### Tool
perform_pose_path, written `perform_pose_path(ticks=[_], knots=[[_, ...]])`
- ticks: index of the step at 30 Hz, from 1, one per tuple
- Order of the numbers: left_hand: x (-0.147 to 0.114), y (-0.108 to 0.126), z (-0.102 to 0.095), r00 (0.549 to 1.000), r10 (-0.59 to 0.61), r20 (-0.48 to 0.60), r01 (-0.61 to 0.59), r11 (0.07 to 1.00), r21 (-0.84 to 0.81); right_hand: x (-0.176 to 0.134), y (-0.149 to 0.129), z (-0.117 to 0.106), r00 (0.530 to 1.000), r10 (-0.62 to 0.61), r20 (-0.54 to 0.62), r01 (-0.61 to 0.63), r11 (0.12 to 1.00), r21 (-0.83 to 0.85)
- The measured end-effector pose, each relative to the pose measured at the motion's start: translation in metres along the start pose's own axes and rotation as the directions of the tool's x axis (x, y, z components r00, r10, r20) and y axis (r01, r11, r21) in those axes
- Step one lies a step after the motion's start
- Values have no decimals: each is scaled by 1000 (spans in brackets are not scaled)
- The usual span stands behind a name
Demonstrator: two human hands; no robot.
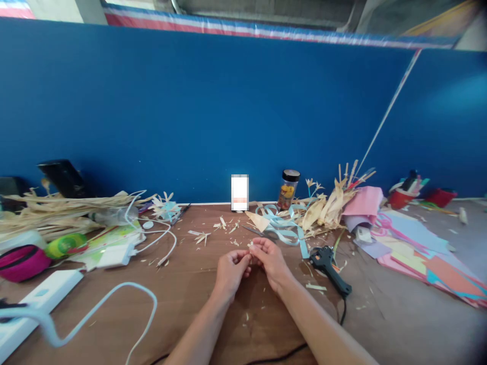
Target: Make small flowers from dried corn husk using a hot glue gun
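Note:
My left hand (pixel 231 274) and my right hand (pixel 270 259) meet over the middle of the brown table, fingertips pinched close together. Between them shows a small pale piece of dried husk (pixel 250 246), mostly covered by the fingers. Just beyond my right hand lie scissors (pixel 262 232), partly hidden, and a pointed piece of husk (pixel 258 221). Light blue ribbon (pixel 283 228) curls behind and to the right. A black glue gun (pixel 330 268) rests to the right of my right hand.
At left are a white power strip (pixel 53 294), white cables, a charger (pixel 116 254), a magenta pouch (pixel 23 262) and dried husks (pixel 76 203). A lidded jar (pixel 287 190), a husk bundle (pixel 327 208) and coloured paper (pixel 426 258) occupy the right. A blue partition (pixel 190 111) stands behind.

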State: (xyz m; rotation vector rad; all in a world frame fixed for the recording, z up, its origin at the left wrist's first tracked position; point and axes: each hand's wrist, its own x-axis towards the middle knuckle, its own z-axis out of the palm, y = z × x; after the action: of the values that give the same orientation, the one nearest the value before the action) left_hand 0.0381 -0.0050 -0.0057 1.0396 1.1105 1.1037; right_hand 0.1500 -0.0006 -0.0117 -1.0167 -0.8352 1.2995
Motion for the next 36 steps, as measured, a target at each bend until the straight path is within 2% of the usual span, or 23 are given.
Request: perform_pose_path(ticks=[13, 16, 20, 21, 22, 24, 26, 27, 28, 32, 33, 36], knots=[[-1, 0, 1, 1000, -5, 30, 6, 999, -43, 0, 2, 1, 999, -53, 0, 52, 986, -157], [0, -1, 0, 999, 18, -28, -21, 996, -82, 4, -2, -3, 994, -111, -21, 101, 955, -278], [4, 0, -3, 989, 54, -139, -73, 989, -130, 10, -15, -16, 966, -251, -69, 192, 865, -463], [5, 0, -4, 985, 59, -159, -82, 987, -138, 10, -17, -19, 956, -285, -63, 209, 820, -533], [6, 1, -5, 982, 62, -176, -88, 985, -145, 10, -18, -21, 948, -317, -35, 222, 733, -642], [6, 2, -6, 977, 60, -203, -93, 983, -158, 9, -17, -23, 939, -338, 68, 224, 447, -866], [6, 2, -6, 974, 54, -220, -93, 981, -170, 8, -13, -21, 938, -305, 164, 218, 150, -964], [6, 2, -6, 973, 50, -227, -92, 980, -176, 7, -11, -20, 939, -289, 188, 219, 80, -972], [6, 2, -6, 972, 46, -231, -90, 979, -183, 7, -9, -18, 938, -283, 200, 222, 49, -974], [6, 2, -5, 972, 25, -235, -77, 973, -216, 4, -8, -13, 931, -298, 209, 235, 53, -971], [6, 2, -5, 972, 17, -236, -72, 971, -226, 4, -9, -12, 930, -307, 204, 247, 107, -963], [7, 2, -5, 972, -10, -234, -51, 966, -253, 2, -12, -7, 931, -319, 177, 303, 409, -860]])
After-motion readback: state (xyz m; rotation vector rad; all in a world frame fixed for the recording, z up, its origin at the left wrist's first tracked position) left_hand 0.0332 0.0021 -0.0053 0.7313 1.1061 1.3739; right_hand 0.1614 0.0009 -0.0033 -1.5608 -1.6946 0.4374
